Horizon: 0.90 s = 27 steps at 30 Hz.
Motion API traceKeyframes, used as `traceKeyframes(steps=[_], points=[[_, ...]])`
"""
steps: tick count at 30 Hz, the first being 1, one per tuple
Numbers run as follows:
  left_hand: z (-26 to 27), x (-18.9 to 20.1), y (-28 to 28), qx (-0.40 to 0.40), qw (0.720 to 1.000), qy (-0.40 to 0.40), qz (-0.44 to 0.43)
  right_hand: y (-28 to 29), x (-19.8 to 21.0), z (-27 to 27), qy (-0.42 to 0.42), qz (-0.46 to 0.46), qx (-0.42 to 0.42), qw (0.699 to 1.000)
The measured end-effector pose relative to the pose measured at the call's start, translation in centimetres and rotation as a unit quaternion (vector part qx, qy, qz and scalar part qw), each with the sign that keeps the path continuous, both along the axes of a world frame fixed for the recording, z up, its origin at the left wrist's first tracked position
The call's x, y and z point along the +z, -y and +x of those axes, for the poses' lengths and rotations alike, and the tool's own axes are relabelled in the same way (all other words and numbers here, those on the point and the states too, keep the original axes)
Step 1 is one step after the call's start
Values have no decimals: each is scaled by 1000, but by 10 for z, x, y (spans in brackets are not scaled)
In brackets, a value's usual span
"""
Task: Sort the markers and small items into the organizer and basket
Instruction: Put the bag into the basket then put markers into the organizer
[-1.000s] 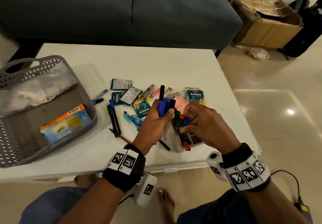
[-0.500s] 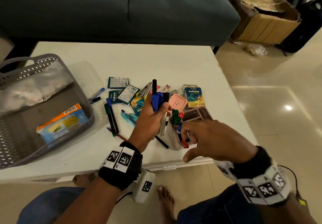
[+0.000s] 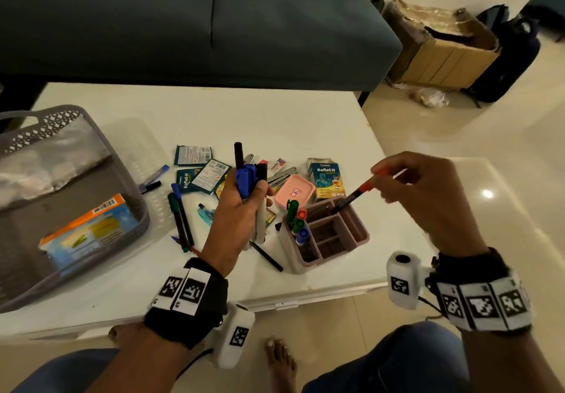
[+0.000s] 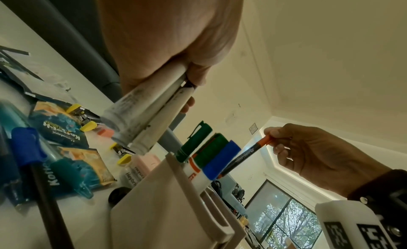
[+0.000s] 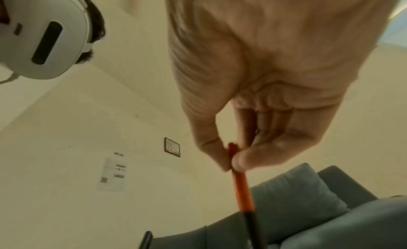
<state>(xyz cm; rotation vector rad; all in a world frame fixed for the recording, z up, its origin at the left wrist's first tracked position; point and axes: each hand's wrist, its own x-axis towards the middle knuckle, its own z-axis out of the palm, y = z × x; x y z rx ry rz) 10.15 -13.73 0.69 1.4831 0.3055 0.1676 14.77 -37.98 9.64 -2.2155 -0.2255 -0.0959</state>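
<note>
Over the organizer [image 3: 351, 241], right hand [image 3: 428, 197] pinches red-capped pen [image 3: 356, 194]

A dark teal sofa [image 3: 195, 22] is standing along the far edge of the white table [image 3: 244, 117]. To the sofa's right, an open cardboard box [image 3: 440, 53] is sitting on the glossy tiled floor [image 3: 458, 136], with a dark backpack [image 3: 507, 56] leaning just beyond the box and a crumpled plastic bag [image 3: 428, 97] lying in front of it. On the wall above the sofa, a small framed picture [image 5: 172, 147] and a printed paper sheet [image 5: 112, 172] are hanging.
</note>
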Motion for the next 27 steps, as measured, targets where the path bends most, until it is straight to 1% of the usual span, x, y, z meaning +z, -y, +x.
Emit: traceKeyframes(steps=[2,4,6,8,11,14,16,18,19,20,21,22,23,24,25,26,27], points=[[1,2,-1,8,1000,9,-3,1,0,6,39,10,-57,998],[0,7,-1,16,999,33,-11,-4,-7,13,45,-32,-83,995],[-2,13,0,18,998,59,-23,-12,-20,20,21,-82,-95,992],[-5,19,1,15,996,81,-33,-16,-38,27,-6,-117,-87,989],[-6,23,2,13,994,103,-44,-17,-64,37,-59,-120,-68,989],[-7,22,3,12,993,103,-49,-19,-72,39,-98,-115,-58,987],[-7,21,4,8,994,97,-48,-18,-65,34,-72,-138,-65,986],[-5,21,4,9,995,93,-46,-16,-48,23,-12,-178,-74,981],[-5,21,4,10,995,93,-45,-15,-38,15,12,-185,-63,981],[-5,22,3,12,995,94,-44,-15,-28,6,13,-178,-30,983],[-6,21,1,14,995,93,-42,-18,-19,-3,-13,-168,27,985],[-6,21,0,15,995,92,-41,-22,-10,-14,-64,-164,100,979],[-7,20,-1,17,995,90,-42,-27,-6,-24,-128,-183,176,959],[-8,20,-2,19,995,89,-45,-31,-8,-32,-173,-229,243,927],[-8,20,-2,22,995,88,-48,-35,-13,-37,-181,-284,296,894],[-8,20,-3,25,994,89,-51,-39,-22,-40,-161,-327,331,871],[-7,19,-4,27,994,87,-52,-43,-31,-41,-134,-346,348,861]])
